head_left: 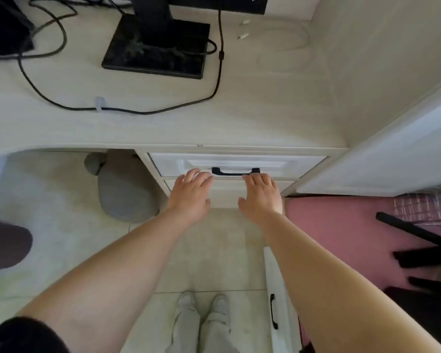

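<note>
A white drawer [290, 165] with a black handle [235, 171] sits closed under the desk edge. My left hand [192, 194] is stretched out flat, its fingertips at the drawer front just left of the handle. My right hand [261, 196] is also flat, with its fingertips at the drawer's lower edge under the right end of the handle. Neither hand holds anything. A second drawer front [224, 197] below is partly hidden behind both hands.
On the pale desk [239, 110] stand a black monitor base [155, 49] and black cables [127, 110]. A grey stool [124, 192] sits under the desk. A white cabinet panel with a black handle [273, 312] stands low right, beside a pink surface [341, 230].
</note>
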